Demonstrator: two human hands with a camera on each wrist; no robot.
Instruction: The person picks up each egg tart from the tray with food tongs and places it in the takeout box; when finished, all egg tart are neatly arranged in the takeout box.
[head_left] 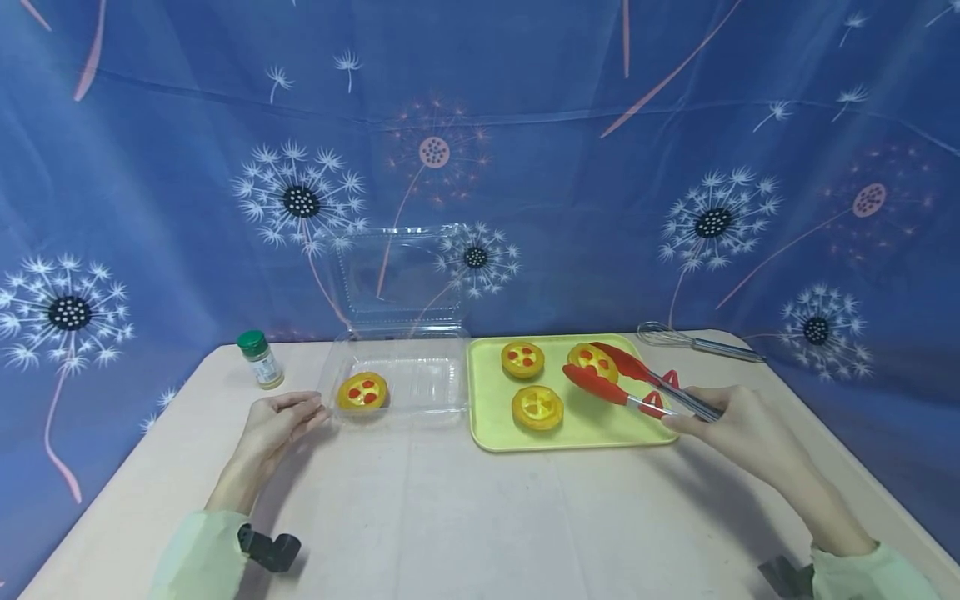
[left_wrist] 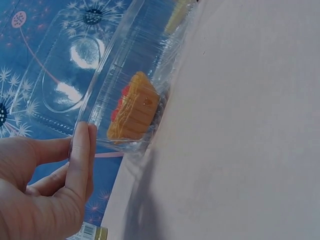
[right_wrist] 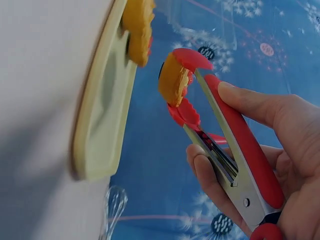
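My right hand (head_left: pixel 753 437) grips metal tongs with red tips (right_wrist: pixel 235 145). Between the tips sits a small yellow-orange tart (right_wrist: pixel 172 80) with red pieces on top, raised off the tray in the right wrist view. On the left, my left hand (head_left: pixel 277 429) pinches the near left edge of a clear plastic clamshell container (head_left: pixel 423 387) between thumb and fingers. Its lid stands up behind. One red-topped tart (head_left: pixel 363 391) lies inside it, toward the left. Two more, a red-topped tart (head_left: pixel 522 359) and a yellow tart (head_left: pixel 537 407), lie on the pale yellow tray (head_left: pixel 600 437).
A green-capped shaker bottle (head_left: pixel 261 360) stands at the table's back left. Behind the tray's right end lies a wire whisk (head_left: pixel 701 342). The tray sits directly right of the container. A blue dandelion-print cloth (head_left: pixel 555 192) hangs along the table's back edge.
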